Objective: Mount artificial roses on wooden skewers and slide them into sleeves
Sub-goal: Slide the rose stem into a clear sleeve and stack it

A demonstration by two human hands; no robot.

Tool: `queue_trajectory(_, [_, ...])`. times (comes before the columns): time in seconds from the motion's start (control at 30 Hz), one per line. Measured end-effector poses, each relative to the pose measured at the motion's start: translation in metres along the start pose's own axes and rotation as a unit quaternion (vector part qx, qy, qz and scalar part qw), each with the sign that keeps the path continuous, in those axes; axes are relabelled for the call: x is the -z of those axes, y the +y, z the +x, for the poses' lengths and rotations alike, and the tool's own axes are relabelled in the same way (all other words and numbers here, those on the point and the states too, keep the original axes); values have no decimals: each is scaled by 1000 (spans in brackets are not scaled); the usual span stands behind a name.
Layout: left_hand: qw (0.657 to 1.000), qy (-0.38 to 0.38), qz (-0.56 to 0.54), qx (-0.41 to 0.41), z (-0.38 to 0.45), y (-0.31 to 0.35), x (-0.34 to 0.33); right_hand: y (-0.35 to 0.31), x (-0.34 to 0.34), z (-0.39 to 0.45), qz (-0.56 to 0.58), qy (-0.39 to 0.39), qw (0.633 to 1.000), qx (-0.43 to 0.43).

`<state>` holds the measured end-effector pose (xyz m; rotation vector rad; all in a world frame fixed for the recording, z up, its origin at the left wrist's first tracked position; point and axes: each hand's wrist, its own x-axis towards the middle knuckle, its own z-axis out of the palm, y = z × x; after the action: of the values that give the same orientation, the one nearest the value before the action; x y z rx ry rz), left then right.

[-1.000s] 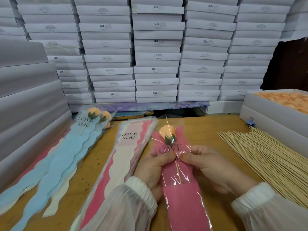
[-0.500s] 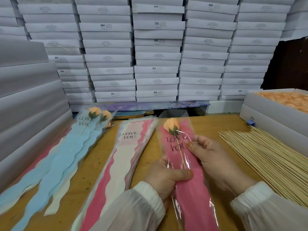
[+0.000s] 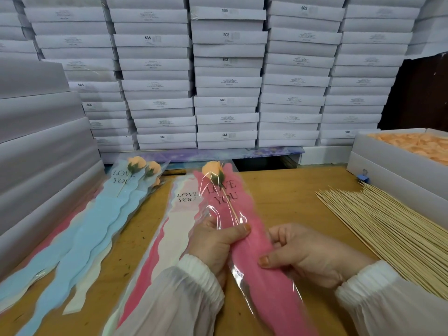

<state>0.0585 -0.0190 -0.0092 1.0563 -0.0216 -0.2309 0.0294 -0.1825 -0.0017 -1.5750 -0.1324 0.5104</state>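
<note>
The left hand (image 3: 218, 241) is clenched around the pink sleeve (image 3: 247, 241), thumb across its front; the right hand (image 3: 303, 255) pinches the same sleeve lower down, at about four o'clock from the left; the peach rose (image 3: 213, 169) sits inside near the mouth, at twelve o'clock, its skewer (image 3: 231, 207) running down within. A hard squeeze could crease the film or snap the skewer; a loose hold could let the rose slip out. The white box (image 3: 388, 151) at two o'clock holds loose peach roses; blue sleeves (image 3: 97, 221) at ten o'clock already hold roses; spare skewers (image 3: 388, 229) lie on the surface (image 3: 278, 190) at three o'clock.
</note>
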Motion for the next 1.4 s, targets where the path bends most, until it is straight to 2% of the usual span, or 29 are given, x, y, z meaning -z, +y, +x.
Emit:
queue_trajectory(0.27, [997,-66,21,38,-6,-9,-5,3,-4,7,55,88,990,95])
queue_trajectory(0.5, [998,-30,24,57,-4,-11,-4,8,-8,15,103,161,973,129])
queue_trajectory(0.6, [998,-7,39,40,-1,-8,0,6,-9,12,110,149,978,100])
queue_trajectory(0.73, [999,13,37,15,5,-4,4,3,-14,6,43,51,998,3])
queue_trajectory(0.9, [1000,16,25,3,8,-1,7,8,-23,7,28,47,998,14])
queue_trajectory(1.3, [997,-16,23,73,-11,-22,-11,6,-17,11,73,163,981,77])
queue_trajectory(1.4, [995,-37,55,77,-16,-27,-16,6,-15,12,74,183,977,82])
